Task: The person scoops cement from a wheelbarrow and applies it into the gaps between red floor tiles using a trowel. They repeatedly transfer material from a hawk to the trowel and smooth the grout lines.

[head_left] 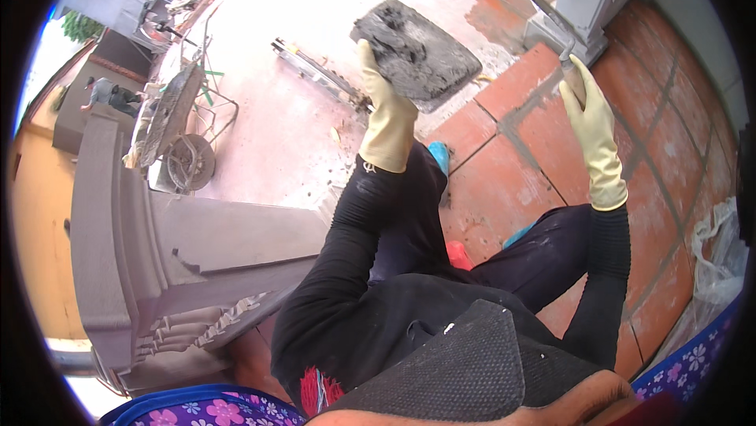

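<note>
My left hand (pixel 387 123), in a pale yellow rubber glove, grips the left edge of a grey rectangular mortar board (pixel 453 68). One digit lies along that edge; the other fingers appear hidden beneath it. Dark wet mortar (pixel 398 40) is smeared and clumped on its surface. In my right hand (pixel 594 131), gloved the same way, is a trowel (pixel 539 2), the fingers closed round its handle. Its long narrow blade points up and to the left, seen nearly edge-on, beside the base of a grey pillar (pixel 579 12).
Reddish tiles (pixel 520 142) cover the step under my legs. Left stands a grey balustrade (pixel 236 237); beyond it are a wheelbarrow (pixel 177 123) and a bent-over person (pixel 114 97). A long metal bar (pixel 315 72) lies on the pale ground. A clear plastic bag (pixel 717 257) sits far right.
</note>
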Demonstrator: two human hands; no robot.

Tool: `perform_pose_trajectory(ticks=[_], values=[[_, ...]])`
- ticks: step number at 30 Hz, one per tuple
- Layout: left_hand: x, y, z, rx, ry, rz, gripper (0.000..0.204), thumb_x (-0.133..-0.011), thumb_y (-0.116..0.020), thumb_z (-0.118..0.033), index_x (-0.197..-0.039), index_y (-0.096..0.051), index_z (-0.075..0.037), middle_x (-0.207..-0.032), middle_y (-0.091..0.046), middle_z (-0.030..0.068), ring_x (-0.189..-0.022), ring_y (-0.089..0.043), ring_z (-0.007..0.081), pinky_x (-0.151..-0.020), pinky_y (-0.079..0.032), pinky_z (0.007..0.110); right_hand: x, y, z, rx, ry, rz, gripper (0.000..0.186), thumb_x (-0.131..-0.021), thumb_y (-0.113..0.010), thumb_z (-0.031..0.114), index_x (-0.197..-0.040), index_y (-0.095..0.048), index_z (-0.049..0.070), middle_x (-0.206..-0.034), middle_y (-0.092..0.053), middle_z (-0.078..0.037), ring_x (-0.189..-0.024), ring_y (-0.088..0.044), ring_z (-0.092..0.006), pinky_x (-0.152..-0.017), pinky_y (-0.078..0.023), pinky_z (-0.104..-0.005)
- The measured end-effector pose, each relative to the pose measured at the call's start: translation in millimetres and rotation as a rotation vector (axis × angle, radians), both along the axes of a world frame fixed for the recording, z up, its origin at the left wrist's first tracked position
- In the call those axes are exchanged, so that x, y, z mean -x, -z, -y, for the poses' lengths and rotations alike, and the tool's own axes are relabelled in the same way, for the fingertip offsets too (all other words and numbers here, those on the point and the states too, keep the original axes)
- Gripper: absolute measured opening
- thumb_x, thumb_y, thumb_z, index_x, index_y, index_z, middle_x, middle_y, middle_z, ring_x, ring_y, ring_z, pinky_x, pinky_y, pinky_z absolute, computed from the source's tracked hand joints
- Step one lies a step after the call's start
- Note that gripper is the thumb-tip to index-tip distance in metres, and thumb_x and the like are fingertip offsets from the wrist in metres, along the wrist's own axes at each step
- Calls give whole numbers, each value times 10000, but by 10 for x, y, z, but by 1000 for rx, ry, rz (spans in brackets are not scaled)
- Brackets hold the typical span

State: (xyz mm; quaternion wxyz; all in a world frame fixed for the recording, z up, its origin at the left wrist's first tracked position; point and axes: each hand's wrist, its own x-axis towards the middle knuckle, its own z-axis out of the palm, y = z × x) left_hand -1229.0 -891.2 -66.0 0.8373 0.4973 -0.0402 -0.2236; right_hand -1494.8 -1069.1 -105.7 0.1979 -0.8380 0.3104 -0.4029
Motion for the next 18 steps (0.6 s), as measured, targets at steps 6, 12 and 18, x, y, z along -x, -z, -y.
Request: perform_pose_trajectory(ticks=[6, 12, 18], values=[[-24, 128, 112, 127, 127, -119, 719, -974, -565, -637, -1499, -497, -151, -1476, -553, 86, -1321, -533, 289, -1150, -390, 511, -162, -26, -336, 83, 13, -127, 462, -997, -637, 244, -1436, -533, 142, -1145, -650, -158, -950, -699, -375, -786, -560, -466], [19, 199, 136, 59, 207, -236, 624, -985, -583, -605, -1381, -592, -123, -1314, -659, 94, -1184, -622, 299, -1044, -491, 511, -247, 81, -344, 212, 82, -231, 550, -915, -706, 185, -1443, -560, 224, -1057, -658, -58, -886, -703, -310, -739, -569, -428], [66, 257, 187, 78, 315, -237, 586, -998, -597, -563, -1357, -598, -100, -1286, -673, 96, -1143, -642, 306, -1030, -497, 509, -306, 168, -287, 302, 96, -274, 577, -890, -719, 180, -1446, -579, 246, -1004, -647, -25, -820, -685, -275, -717, -559, -415]])
